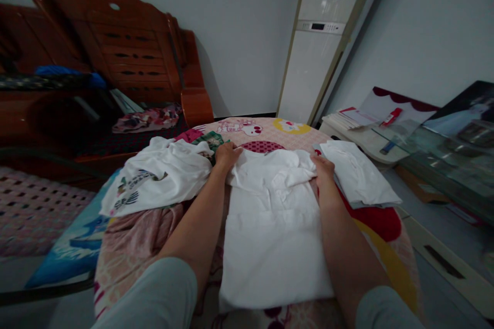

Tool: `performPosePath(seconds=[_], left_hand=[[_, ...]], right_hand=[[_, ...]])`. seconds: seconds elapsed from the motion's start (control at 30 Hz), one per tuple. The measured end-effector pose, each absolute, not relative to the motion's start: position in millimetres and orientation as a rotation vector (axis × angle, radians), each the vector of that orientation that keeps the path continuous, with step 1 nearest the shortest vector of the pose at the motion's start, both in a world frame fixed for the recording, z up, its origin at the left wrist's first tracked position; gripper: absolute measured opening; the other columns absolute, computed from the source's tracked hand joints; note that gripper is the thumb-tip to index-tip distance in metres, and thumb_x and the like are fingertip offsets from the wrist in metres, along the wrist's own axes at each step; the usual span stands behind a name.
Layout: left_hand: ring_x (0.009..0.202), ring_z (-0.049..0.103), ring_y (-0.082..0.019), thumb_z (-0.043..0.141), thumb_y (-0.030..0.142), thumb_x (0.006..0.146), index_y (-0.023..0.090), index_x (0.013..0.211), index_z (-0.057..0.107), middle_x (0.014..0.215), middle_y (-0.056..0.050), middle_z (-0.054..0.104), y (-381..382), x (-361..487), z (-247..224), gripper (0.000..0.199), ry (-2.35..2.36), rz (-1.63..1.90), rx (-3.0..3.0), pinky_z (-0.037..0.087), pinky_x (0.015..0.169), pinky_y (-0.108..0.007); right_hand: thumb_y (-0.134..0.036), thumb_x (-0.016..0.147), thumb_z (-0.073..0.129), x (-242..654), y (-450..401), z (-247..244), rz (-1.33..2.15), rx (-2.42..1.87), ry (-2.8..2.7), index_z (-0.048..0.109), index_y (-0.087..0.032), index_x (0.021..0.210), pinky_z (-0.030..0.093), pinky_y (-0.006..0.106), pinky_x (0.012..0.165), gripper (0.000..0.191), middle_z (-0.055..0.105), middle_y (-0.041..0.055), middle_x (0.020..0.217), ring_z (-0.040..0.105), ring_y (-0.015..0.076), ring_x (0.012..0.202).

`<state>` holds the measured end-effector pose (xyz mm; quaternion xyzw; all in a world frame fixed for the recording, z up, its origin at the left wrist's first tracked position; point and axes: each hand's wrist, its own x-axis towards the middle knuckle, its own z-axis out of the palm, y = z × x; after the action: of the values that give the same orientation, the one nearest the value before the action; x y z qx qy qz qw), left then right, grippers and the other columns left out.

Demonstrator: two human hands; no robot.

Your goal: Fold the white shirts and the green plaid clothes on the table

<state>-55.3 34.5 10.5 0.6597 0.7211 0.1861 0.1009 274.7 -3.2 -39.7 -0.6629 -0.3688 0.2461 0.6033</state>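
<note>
A white garment (274, 247) lies in front of me on a round surface with a patterned pink cover (247, 131). Its sides are folded in, and its far part is wrinkled. My left hand (227, 157) pinches the far left corner of the garment. At the far right corner, my right hand (323, 165) grips the cloth with its fingers closed. Left of my left arm is a loose white shirt with a dark print (173, 172), over a dusty pink cloth (144, 231). Folded white clothing (357, 172) rests right of my right hand.
A wooden bench (135, 51) stands behind on the left, with a floral cloth (148, 119) on its seat. A tall white air conditioner (311, 67) is at the back. Glass shelving (436, 157) and a white cabinet (443, 262) stand on the right.
</note>
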Motion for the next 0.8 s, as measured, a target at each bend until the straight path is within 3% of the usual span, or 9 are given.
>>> performPosePath(seconds=[0.2, 0.33, 0.47, 0.57, 0.8], left_hand=[[0.088, 0.064, -0.019, 0.061, 0.024, 0.079, 0.015, 0.098, 0.068, 0.096, -0.006, 0.071, 36.9, -60.7, 12.6, 0.022, 1.914, 0.752, 2.027, 0.048, 0.081, -0.027], [0.079, 0.061, -0.016, 0.057, 0.014, 0.073, 0.015, 0.090, 0.067, 0.088, -0.003, 0.070, 36.3, -64.5, 19.6, 0.020, 1.754, 0.936, 2.063, 0.047, 0.077, -0.026], [0.082, 0.063, -0.017, 0.054, 0.012, 0.073, 0.017, 0.089, 0.064, 0.088, -0.003, 0.070, 34.9, -67.0, 24.6, 0.019, 1.832, 1.158, 2.036, 0.047, 0.079, -0.026], [0.089, 0.064, -0.019, 0.054, 0.010, 0.074, 0.018, 0.090, 0.064, 0.091, -0.005, 0.071, 34.9, -66.1, 17.0, 0.021, 1.990, 1.078, 2.013, 0.046, 0.082, -0.027], [0.098, 0.064, -0.022, 0.055, 0.010, 0.076, 0.019, 0.102, 0.062, 0.102, -0.007, 0.071, 37.9, -62.3, -4.1, 0.029, 2.062, 0.792, 2.052, 0.047, 0.084, -0.030]], right_hand=[[-0.017, 0.061, 0.057, 265.3, -14.8, -24.9, 0.538, -1.477, -0.939, 0.070, -0.012, 0.116, 0.054, 0.030, 0.085, 0.057, 0.073, 0.0076, 0.111, 0.068, 0.0227, 0.100], [-0.013, 0.064, 0.044, 264.7, -24.0, -11.8, 0.385, -1.469, -1.193, 0.074, -0.013, 0.109, 0.053, 0.033, 0.091, 0.054, 0.074, 0.0068, 0.110, 0.068, 0.0219, 0.102], [-0.006, 0.070, 0.037, 266.5, -28.6, 0.9, 0.018, -1.500, -1.465, 0.071, -0.014, 0.116, 0.044, 0.033, 0.107, 0.058, 0.069, 0.0061, 0.124, 0.059, 0.0191, 0.121], [-0.001, 0.071, 0.039, 267.9, -25.7, -3.2, -0.149, -1.626, -1.614, 0.067, -0.013, 0.122, 0.039, 0.032, 0.111, 0.060, 0.060, 0.0085, 0.137, 0.052, 0.0196, 0.129], [-0.004, 0.070, 0.045, 275.5, -10.5, -32.2, -0.087, -1.836, -1.682, 0.076, -0.013, 0.096, 0.046, 0.034, 0.103, 0.042, 0.072, 0.0131, 0.113, 0.064, 0.0230, 0.111]])
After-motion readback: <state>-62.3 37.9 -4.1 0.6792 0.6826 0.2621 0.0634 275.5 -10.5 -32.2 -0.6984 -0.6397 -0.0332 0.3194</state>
